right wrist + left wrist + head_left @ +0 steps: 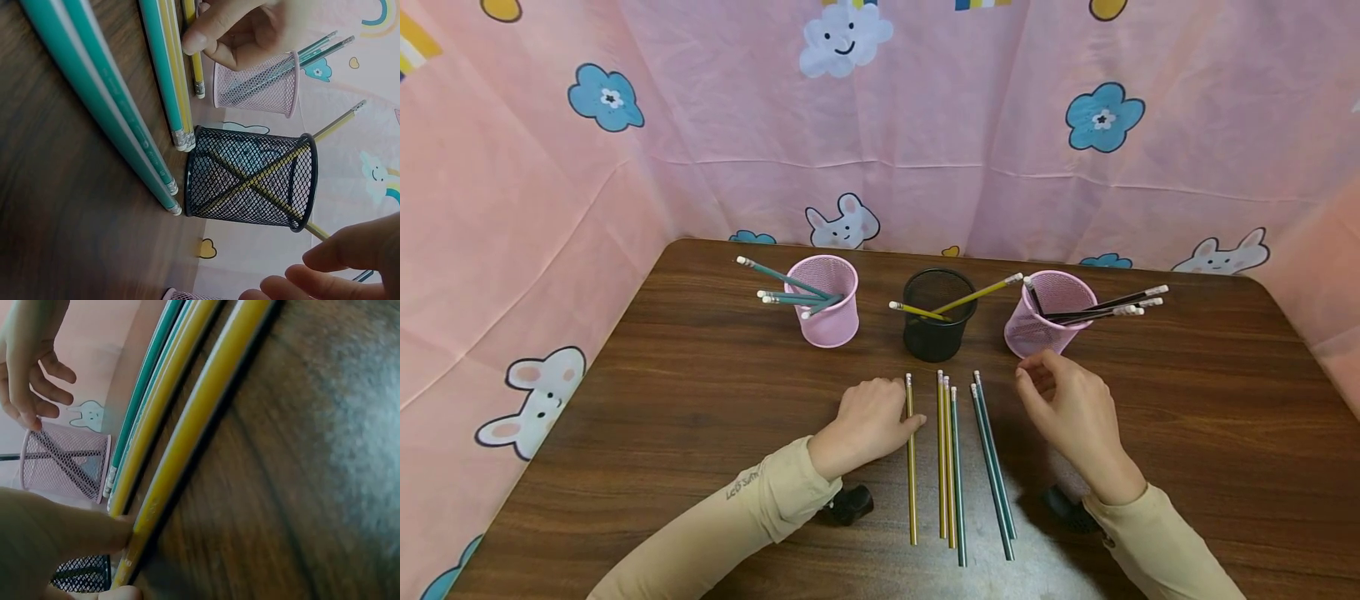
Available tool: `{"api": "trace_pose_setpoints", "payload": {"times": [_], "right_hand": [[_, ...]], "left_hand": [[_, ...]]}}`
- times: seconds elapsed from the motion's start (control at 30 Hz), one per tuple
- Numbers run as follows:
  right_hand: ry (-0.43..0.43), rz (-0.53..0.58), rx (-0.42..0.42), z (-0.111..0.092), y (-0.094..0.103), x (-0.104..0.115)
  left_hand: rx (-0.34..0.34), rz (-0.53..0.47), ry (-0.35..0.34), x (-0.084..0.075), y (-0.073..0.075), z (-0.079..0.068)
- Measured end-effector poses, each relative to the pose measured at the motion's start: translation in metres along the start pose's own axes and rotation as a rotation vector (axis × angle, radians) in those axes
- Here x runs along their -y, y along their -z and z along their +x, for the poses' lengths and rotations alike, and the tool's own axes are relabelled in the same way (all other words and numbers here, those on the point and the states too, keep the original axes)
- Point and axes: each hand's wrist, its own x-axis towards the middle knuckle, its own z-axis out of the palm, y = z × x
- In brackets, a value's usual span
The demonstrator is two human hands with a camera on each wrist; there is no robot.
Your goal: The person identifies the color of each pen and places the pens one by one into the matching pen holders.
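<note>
My left hand (872, 417) pinches a yellow pencil (912, 492) near its eraser end, thumb on one side and fingers on the other; the pencil lies on the table. Just right of it are two yellow pencils (942, 467) beside a green pencil (958, 483). Farther right, two more green pencils (992, 467) lie side by side. My right hand (1075, 408) hovers with loosely bent fingers in front of the right pink mesh cup (1030, 329), holding nothing. Black pencils (1105, 307) lean in that cup. A black mesh cup (934, 342) holds two yellow pencils (981, 292).
At the back left stands another pink mesh cup (831, 325) with several green pencils (782, 277). Patterned pink cloth (925, 108) hangs behind and beside the brown wooden table (715, 375). Dark wrist devices (850, 505) sit below both hands.
</note>
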Motion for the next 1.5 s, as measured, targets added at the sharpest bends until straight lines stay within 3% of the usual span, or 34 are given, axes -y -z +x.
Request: {"api": "trace_pose_setpoints", "payload": {"times": [0.2, 0.37, 0.67, 0.97, 1.23, 1.5], "right_hand": [[-0.003, -0.001, 0.002, -0.001, -0.001, -0.001], [-0.011, -0.003, 0.011, -0.001, -0.002, -0.002], [-0.018, -0.008, 0.024, -0.001, -0.002, -0.003], [-0.017, -0.009, 0.031, -0.001, -0.003, -0.004], [-0.018, -0.011, 0.043, -0.001, -0.004, -0.004], [-0.024, -0.012, 0.057, -0.001, -0.004, -0.005]], "left_hand": [[-0.024, -0.018, -0.041, -0.001, -0.002, 0.001], [-0.018, -0.052, -0.032, -0.002, -0.003, 0.002], [-0.079, -0.087, -0.033, -0.004, 0.002, 0.0], [-0.215, -0.117, -0.161, -0.007, 0.017, -0.002], [-0.305, -0.22, -0.218, -0.011, 0.037, -0.003], [-0.549, -0.336, -0.361, -0.017, 0.056, -0.007]]}}
